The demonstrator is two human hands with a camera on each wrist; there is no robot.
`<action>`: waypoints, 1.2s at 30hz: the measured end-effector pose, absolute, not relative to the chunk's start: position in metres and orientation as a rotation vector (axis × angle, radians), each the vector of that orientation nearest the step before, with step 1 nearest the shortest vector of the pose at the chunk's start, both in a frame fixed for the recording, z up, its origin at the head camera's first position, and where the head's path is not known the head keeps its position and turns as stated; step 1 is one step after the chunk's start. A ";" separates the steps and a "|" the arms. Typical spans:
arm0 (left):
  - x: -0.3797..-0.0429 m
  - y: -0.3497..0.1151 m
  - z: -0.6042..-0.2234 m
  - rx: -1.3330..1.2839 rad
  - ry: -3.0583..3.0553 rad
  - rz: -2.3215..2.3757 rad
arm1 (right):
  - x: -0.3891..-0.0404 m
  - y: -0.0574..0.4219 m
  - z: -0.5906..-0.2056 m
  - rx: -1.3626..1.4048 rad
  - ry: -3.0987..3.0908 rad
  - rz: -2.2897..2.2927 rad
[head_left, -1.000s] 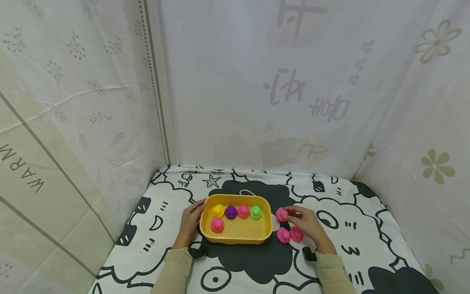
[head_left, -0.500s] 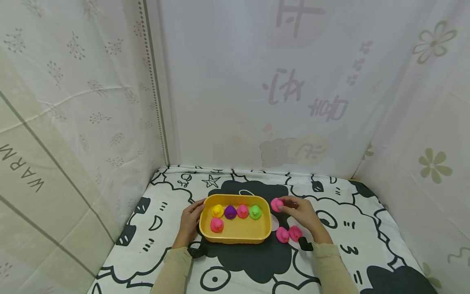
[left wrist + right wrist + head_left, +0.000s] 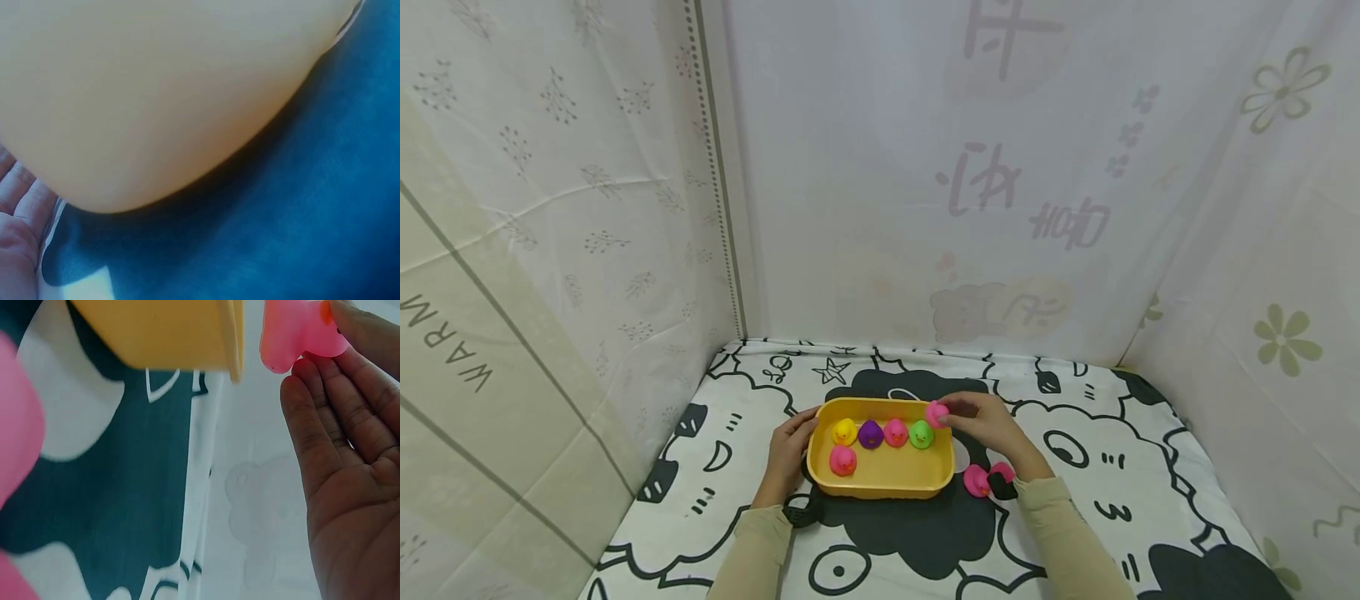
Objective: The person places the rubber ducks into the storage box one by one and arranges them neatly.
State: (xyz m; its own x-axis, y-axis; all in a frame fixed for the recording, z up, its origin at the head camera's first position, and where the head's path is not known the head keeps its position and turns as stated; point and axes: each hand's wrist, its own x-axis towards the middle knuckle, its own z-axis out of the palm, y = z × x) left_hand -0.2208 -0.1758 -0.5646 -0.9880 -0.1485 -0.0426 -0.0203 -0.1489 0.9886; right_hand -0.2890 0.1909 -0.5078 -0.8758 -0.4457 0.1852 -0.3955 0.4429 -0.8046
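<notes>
We see the tray (image 3: 895, 476) on the cloth (image 3: 917, 542), the left hand (image 3: 788, 450) at its left side. Inside, four ducks (image 3: 871, 434) line the far side; a fifth duck (image 3: 843, 461) sits before the leftmost. The right hand (image 3: 988, 425) holds another duck (image 3: 936, 414) at the far right corner. Right of the tray, we find two more ducks (image 3: 976, 481) side by side.

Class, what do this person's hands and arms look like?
The left hand and right hand wear no gloves. The left sleeve and right sleeve are plain pale beige, ending near the wrists. A black left-wrist device and black right-wrist device show; details are unclear.
</notes>
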 end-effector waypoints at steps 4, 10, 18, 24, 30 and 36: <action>-0.222 -0.176 -0.566 0.187 -1.985 -2.324 | -0.292 0.177 -0.507 -0.843 2.581 -1.411; -0.229 -0.179 -0.583 0.192 -1.950 -2.336 | -0.294 0.153 -0.504 -0.972 2.540 -1.305; -0.229 -0.179 -0.584 0.180 -1.948 -2.304 | -0.292 0.118 -0.501 -1.062 2.459 -1.159; -0.231 -0.178 -0.584 0.169 -1.973 -2.285 | -0.289 0.104 -0.504 -1.124 2.428 -1.045; -0.231 -0.179 -0.585 0.174 -1.978 -2.300 | -0.287 0.100 -0.504 -1.146 2.422 -0.966; -0.231 -0.179 -0.584 0.181 -1.985 -2.286 | -0.293 0.096 -0.497 -1.233 2.422 -0.941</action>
